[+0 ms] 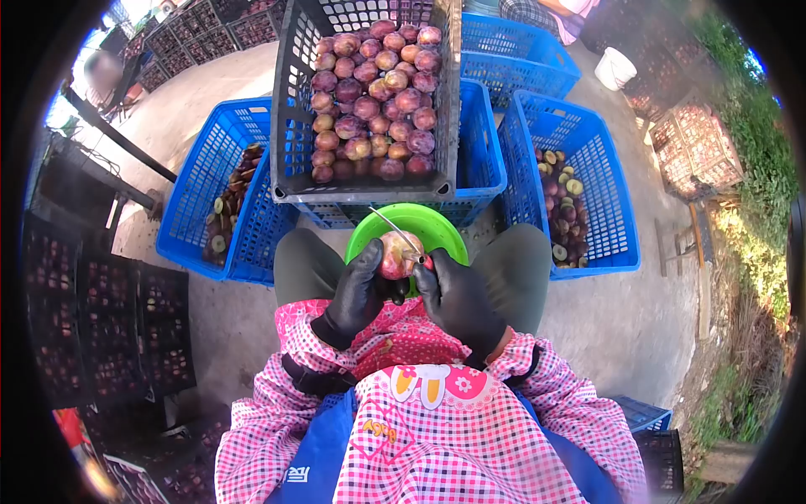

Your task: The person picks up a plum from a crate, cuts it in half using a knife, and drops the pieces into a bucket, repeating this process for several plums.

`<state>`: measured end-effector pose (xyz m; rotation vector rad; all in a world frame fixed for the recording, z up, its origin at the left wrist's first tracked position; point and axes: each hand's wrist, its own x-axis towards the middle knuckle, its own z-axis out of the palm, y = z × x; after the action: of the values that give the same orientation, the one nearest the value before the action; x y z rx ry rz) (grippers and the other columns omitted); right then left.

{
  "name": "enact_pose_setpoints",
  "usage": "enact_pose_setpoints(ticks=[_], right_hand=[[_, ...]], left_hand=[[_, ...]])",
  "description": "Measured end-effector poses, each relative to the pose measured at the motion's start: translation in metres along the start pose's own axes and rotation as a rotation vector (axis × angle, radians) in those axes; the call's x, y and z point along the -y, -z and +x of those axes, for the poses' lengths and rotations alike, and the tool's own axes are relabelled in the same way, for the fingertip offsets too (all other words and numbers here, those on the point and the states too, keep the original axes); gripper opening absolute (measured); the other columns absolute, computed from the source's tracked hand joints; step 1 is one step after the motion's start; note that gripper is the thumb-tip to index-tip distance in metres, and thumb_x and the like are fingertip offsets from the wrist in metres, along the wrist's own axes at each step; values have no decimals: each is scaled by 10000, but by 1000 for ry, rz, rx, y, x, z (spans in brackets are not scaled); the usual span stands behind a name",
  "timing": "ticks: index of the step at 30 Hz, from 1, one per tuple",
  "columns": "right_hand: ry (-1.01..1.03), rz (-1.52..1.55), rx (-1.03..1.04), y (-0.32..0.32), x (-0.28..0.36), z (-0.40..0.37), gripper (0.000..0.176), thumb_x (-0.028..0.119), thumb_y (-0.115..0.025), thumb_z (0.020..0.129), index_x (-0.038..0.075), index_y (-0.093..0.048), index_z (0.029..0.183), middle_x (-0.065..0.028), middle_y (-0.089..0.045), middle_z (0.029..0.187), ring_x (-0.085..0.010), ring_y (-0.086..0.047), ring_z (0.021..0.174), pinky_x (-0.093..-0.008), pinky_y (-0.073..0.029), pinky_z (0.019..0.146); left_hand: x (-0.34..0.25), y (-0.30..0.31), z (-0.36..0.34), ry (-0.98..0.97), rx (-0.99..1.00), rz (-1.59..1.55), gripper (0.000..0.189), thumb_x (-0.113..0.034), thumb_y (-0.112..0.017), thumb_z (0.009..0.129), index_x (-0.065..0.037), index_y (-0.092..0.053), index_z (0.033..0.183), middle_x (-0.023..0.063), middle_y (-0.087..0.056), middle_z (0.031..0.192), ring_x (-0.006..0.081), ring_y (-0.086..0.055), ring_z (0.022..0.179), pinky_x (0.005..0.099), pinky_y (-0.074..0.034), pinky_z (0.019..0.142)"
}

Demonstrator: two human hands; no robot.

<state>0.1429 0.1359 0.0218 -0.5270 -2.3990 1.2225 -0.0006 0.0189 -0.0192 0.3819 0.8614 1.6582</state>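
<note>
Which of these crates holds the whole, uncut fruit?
The black crate straight ahead, heaped with whole plums. The left blue crate and right blue crate hold only cut halves.

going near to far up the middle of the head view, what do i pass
checked apron → left hand with plum, right hand with knife → green bowl → dark crate of plums → far blue crate

Fruit crate (pixel 290 126) behind bowl (pixel 441 228), between left basket (pixel 197 193) and right basket (pixel 606 189)
</note>
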Motion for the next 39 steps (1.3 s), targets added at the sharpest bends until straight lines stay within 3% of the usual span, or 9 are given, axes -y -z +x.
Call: enact_pose_setpoints(ticks=[8,10,13,15,17,19,22,29,39], right_hand=[[87,-75,-81,-14,-40,-3,275,305,-546,1003,32,-549,965,-168,-603,664,-346,-604,549,-437,-452,488],[-435,960,507,2,-54,1,290,335,-497,1039,60,-565,981,-37,-566,615,-149,-513,446,-302,-375,426],[-283,1117,255,23,-24,3,310,365,-463,1058,80,-572,1005,46,-511,618,-19,-403,459,-209,-298,425],[-422,993,184,13,-37,22,329,375,-538,1026,54,-605,1063,28,-555,645,-39,-432,469,-209,-333,445],[258,339,-153,-21,-51,27,379,391,-602,991,46,-628,1143,18,-592,685,-38,-452,498,-213,-363,462],[34,321,-8,-5,-46,20,430,399,-639,968,46,-626,1212,2,-628,747,-42,-479,530,-224,-390,473],[-620,725,-117,-7,-31,11,446,432,-587,990,51,-616,1220,6,-592,728,-52,-472,522,-231,-378,463],[-5,171,-70,5,-36,1,333,305,-552,1012,25,-578,1190,-120,-629,747,-239,-656,649,-355,-492,603],[-49,-37,59,-9,-26,-13,220,268,-578,985,52,-537,975,-194,-625,726,-414,-628,650,-481,-477,553]], left_hand=[[-14,-5,3,-85,-112,519,508,-495,-404,1040,-51,-550,1238,71,-643,958,136,-613,715,246,-476,562],[-14,19,8,120,78,151,501,-496,-416,1037,-60,-559,1239,62,-650,952,120,-603,705,245,-476,568],[-18,15,30,275,-64,42,599,-574,-415,1010,-56,-522,1291,76,-625,1046,118,-582,800,252,-463,564],[-30,-6,35,323,-182,42,653,-637,-371,995,-70,-559,1259,54,-635,968,107,-572,730,248,-452,567],[-46,0,33,566,133,496,689,-676,-334,982,-80,-592,1215,34,-636,867,99,-564,668,256,-452,579],[-48,-15,28,454,-13,378,702,-697,-323,970,-88,-615,1162,9,-615,770,88,-548,620,244,-442,578],[-22,-13,21,-59,63,740,669,-568,-494,984,-41,-431,1392,91,-635,1052,128,-635,784,274,-531,692],[9,21,16,-150,-89,540,642,-293,-647,965,-41,-332,1464,86,-560,1257,138,-625,942,295,-538,784],[2,20,10,7,-130,483,581,-232,-637,973,-40,-382,1458,34,-582,1226,86,-563,919,256,-489,796]])
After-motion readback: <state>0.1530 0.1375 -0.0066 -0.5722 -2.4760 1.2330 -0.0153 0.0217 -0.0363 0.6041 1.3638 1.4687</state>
